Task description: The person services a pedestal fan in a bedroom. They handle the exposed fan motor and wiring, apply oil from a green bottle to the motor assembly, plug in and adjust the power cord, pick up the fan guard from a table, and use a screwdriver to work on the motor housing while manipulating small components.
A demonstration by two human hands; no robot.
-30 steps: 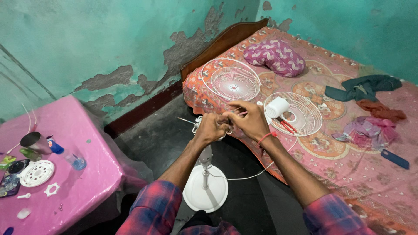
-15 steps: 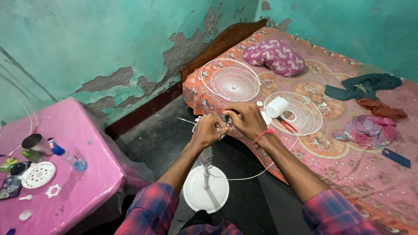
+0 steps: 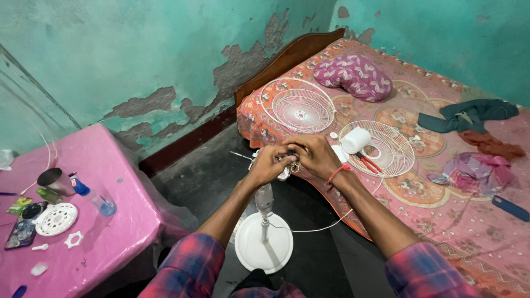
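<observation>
My left hand [image 3: 269,163] and my right hand [image 3: 313,155] meet over the small motor head [image 3: 285,172] on top of a white pedestal fan stand [image 3: 263,243]. Both hands pinch small parts of that head; a little metal ring shows between the fingers. A red band circles my right wrist. A thin white cord [image 3: 326,225] runs from the stand toward the bed. Two white fan grilles [image 3: 298,105] [image 3: 386,144] lie on the bed just beyond my hands, the nearer one with a white cap [image 3: 356,139] and red-handled pliers [image 3: 369,164] on it.
A pink-covered table [image 3: 105,182] at left holds a metal cup, a blue-capped bottle, a white round fan part and small bits. The bed [image 3: 441,221] at right carries a purple pillow, crumpled clothes and a dark blue phone. The wall paint is peeling.
My hands have drawn closer together over the fan head, the right hand lowering onto it. The view has barely shifted.
</observation>
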